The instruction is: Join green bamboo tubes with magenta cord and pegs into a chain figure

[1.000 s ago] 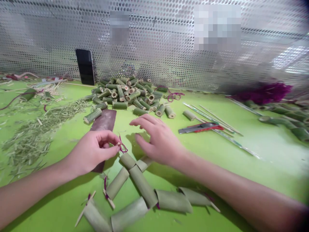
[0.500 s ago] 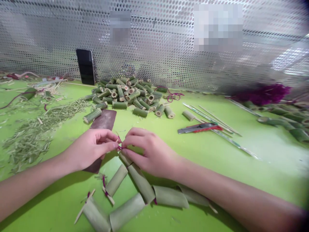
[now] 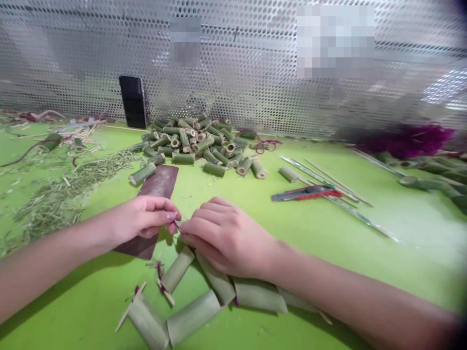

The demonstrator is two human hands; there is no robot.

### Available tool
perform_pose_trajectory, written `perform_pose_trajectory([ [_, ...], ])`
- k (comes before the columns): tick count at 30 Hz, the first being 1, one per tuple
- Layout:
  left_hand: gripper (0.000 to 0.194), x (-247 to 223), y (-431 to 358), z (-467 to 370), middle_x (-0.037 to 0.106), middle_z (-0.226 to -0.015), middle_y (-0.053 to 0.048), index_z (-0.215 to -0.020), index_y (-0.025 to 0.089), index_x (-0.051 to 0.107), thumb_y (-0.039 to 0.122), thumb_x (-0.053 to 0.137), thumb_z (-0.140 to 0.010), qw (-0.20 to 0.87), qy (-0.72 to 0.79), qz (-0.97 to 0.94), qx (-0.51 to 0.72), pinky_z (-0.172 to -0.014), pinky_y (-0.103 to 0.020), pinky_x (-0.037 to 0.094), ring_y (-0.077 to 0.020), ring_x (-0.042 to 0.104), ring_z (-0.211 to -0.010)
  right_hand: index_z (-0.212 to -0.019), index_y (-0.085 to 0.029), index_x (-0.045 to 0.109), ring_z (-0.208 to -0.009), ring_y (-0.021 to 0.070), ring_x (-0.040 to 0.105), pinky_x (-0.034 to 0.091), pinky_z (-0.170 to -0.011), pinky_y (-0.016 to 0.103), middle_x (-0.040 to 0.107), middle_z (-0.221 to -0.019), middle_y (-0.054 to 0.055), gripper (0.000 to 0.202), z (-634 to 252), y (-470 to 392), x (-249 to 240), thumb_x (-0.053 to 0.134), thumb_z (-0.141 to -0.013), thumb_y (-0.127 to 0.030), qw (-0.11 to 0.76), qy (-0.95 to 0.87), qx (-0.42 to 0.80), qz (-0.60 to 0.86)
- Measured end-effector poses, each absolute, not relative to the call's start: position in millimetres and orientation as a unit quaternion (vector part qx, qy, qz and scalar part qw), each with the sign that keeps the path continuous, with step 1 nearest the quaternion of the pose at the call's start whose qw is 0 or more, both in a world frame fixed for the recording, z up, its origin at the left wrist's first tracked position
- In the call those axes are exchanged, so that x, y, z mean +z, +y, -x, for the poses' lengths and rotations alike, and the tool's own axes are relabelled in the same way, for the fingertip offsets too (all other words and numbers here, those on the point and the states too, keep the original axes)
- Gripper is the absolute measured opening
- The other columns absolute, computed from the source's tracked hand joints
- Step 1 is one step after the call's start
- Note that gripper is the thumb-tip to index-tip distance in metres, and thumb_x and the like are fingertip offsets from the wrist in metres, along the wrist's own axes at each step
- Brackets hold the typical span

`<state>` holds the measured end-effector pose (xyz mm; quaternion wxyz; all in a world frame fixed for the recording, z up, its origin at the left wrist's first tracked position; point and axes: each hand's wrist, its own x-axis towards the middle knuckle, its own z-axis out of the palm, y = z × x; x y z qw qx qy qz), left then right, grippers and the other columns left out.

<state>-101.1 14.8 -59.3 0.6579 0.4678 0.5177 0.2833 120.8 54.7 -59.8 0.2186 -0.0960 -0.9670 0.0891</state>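
Thumb and fingers of my left hand (image 3: 146,218) pinch a thin purple string (image 3: 176,225) above the dark sandpaper strip (image 3: 162,187). The string runs across to my right hand (image 3: 226,233), whose fingers are closed on its other end, close beside my left. Beneath and in front of my right hand lies a chain of green bamboo pieces (image 3: 193,317), with bits of purple string at the joints. A shorter bamboo piece (image 3: 178,270) has a small stick (image 3: 166,293) tied at its lower end. My right fingertips hide the chain's upper end.
Behind my hands is a pile of short bamboo tubes (image 3: 184,159), with a phone (image 3: 133,102) leaning on the perforated metal wall (image 3: 255,97). A red cutter (image 3: 306,193) and thin sticks lie right. Shavings (image 3: 87,180) cover the left; purple fibre (image 3: 412,141) sits back right.
My left hand has drawn slightly away from my right, leaving a short span of string between them. My right fingers have folded closer together and cover the upper end of the chain.
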Motion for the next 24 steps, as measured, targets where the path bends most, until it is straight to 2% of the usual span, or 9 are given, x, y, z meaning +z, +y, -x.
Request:
perform_pose_trajectory([
  [6, 0.043, -63.8, 11.8, 102.3, 0.046, -0.056, 0.008, -0.093, 0.017, 0.063, 0.055, 0.074, -0.078, 0.627, 0.538, -0.508, 0.243, -0.046, -0.023, 0.017, -0.0071, 0.030, -0.047, -0.086, -0.017, 0.060, -0.062, 0.0144, 0.045, 0.035, -0.060, 0.029, 0.058, -0.069, -0.001, 0.020, -118.6, 50.5, -61.0, 0.045, -0.099, -0.010, 0.197, -0.978, 0.051, 0.053],
  [9, 0.044, -61.9, 11.9, 101.0, 0.052, -0.061, 0.005, -0.094, 0.016, 0.065, 0.057, 0.072, -0.079, 0.624, 0.534, -0.522, 0.230, -0.046, -0.024, 0.018, -0.0075, 0.031, -0.048, -0.083, -0.019, 0.056, -0.061, 0.0140, 0.044, 0.033, -0.058, 0.029, 0.057, -0.068, -0.001, 0.022, -120.2, 50.7, -60.7, 0.044, -0.098, -0.008, 0.180, -0.981, 0.050, 0.042],
  [13, 0.048, -57.7, 13.6, 98.0, 0.062, -0.076, 0.000, -0.094, 0.016, 0.065, 0.057, 0.076, -0.072, 0.639, 0.536, -0.499, 0.235, -0.047, -0.024, 0.018, -0.0060, 0.032, -0.049, -0.083, -0.019, 0.057, -0.057, 0.0126, 0.044, 0.032, -0.056, 0.029, 0.057, -0.065, -0.003, 0.023, -122.8, 51.7, -61.6, 0.044, -0.097, -0.007, 0.178, -0.982, 0.051, 0.040],
  [18, 0.046, -55.3, 14.1, 97.7, 0.063, -0.076, 0.000, -0.093, 0.016, 0.065, 0.055, 0.075, -0.072, 0.642, 0.542, -0.490, 0.231, -0.046, -0.024, 0.019, -0.0060, 0.033, -0.048, -0.083, -0.018, 0.060, -0.054, 0.0116, 0.044, 0.030, -0.055, 0.029, 0.055, -0.061, -0.004, 0.021, -124.1, 51.3, -63.4, 0.048, -0.097, -0.010, 0.185, -0.980, 0.046, 0.056],
  [24, 0.040, -52.4, 14.9, 98.1, 0.064, -0.078, -0.001, -0.090, 0.017, 0.064, 0.052, 0.074, -0.073, 0.646, 0.535, -0.496, 0.222, -0.046, -0.024, 0.019, -0.0064, 0.034, -0.048, -0.093, -0.018, 0.066, -0.054, 0.0127, 0.047, 0.033, -0.057, 0.029, 0.057, -0.061, -0.003, 0.021, -125.3, 50.2, -64.5, 0.047, -0.103, -0.021, 0.178, -0.978, 0.037, 0.100],
])
